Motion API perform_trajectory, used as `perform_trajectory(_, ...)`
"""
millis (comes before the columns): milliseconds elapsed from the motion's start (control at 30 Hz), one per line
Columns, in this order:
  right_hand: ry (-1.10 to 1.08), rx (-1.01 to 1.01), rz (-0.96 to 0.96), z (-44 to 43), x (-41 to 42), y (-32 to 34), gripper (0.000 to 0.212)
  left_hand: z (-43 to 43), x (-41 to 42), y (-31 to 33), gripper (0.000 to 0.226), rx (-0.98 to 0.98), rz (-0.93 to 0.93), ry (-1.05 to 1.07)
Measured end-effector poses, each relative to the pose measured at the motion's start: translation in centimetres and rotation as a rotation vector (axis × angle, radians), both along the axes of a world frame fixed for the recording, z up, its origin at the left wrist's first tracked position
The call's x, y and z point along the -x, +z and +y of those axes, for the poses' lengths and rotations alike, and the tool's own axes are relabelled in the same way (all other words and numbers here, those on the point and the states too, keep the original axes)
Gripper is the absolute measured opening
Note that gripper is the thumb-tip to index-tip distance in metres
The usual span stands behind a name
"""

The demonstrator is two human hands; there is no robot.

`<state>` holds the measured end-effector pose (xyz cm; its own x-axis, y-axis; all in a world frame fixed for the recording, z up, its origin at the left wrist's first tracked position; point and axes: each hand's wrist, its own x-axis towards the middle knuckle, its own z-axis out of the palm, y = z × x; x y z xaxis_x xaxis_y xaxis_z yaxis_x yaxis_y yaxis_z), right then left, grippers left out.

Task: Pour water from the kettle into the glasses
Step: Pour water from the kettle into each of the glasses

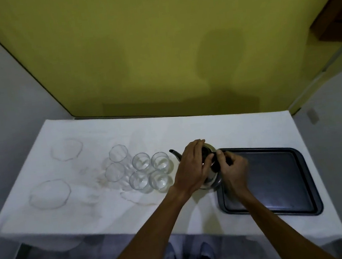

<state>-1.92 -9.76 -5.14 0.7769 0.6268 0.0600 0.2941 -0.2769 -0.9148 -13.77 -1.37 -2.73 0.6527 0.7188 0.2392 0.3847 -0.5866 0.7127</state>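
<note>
On the white-covered table [241, 129], both hands are working at the kettle [212, 181], which is sitting just left of the dark tray [279, 180], its base touching or overlapping the tray's left rim. The left hand [191, 165] is lying flat across the top of the kettle, fingers stretched forward and draped over the lid, covering most of the steel body. The right hand [233, 168] is coming in from the tray side, fingers curled and pinching at a dark part on the kettle's top, though blur is making it hard to say whether that is the knob or the handle. The two hands are meeting right over the kettle, fingertips almost touching. The dark spout [174, 153] is poking out beyond the left hand, pointing toward the glasses.

Those glasses [140, 162] are standing in a tight cluster to the left of the kettle, six of them in two rows, all upright. The nearest pair is standing just beside the left wrist. Whether any are holding water is not clear from this angle.

Farther left, two clear shallow bowls [50, 194] are resting on the cloth, well apart from the hands. The tray is lying bare, with the right forearm crossing over its near-left corner. Behind the table, a yellow wall [155, 45] is filling the background.
</note>
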Motion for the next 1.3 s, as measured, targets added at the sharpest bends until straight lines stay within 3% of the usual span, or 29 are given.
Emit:
perform_trajectory(600,0.090,0.304,-0.313,2.8,0.1,-0.7,0.064,0.6,1.9,-3.3,0.049,0.195,-0.196,0.130)
perform_trajectory(1000,0.116,0.295,-0.375,3.3,0.7,0.8,0.064,1.1,2.2,-3.5,0.037,0.217,-0.224,0.123)
perform_trajectory(1300,0.098,0.270,-0.409,3.2,0.4,1.2,0.059,1.2,1.8,-3.5,0.041,0.244,-0.241,0.082)
